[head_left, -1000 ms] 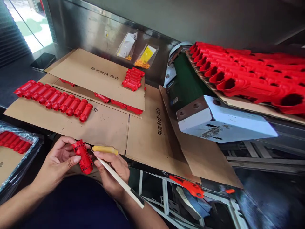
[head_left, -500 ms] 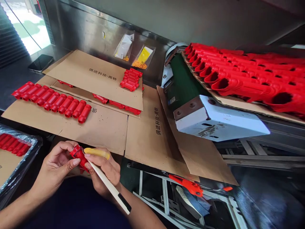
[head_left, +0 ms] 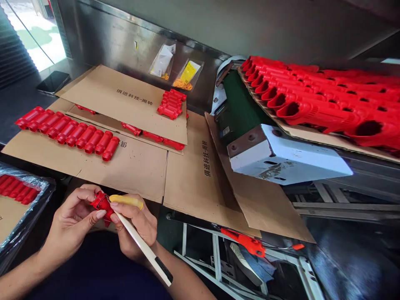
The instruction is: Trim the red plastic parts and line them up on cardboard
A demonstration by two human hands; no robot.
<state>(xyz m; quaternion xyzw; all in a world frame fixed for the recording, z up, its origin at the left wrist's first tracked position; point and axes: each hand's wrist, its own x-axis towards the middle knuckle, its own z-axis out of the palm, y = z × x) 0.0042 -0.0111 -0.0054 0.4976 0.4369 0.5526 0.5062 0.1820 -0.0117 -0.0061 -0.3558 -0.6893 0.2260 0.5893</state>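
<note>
My left hand is closed around a red plastic tubular part, thumb and fingers pinching its side, with its cut-out facing up. A yellow finger cot covers the index finger of my right hand. That hand grips a slim cream-coloured stick-like tool with a black section near its lower end. The tool's upper tip lies against the red part, hidden by my fingers, so its kind does not show. Some of my right fingertips also touch the part.
A row of red tubes lies on the cardboard. Behind are a smaller red cluster, two plastic bags and a phone. At right, a conveyor bears stacked red parts. A wrapped tray stands left.
The red part has turned slightly between my fingers, and both hands have shifted a touch. Both grips stay the same; the surroundings look unchanged.
</note>
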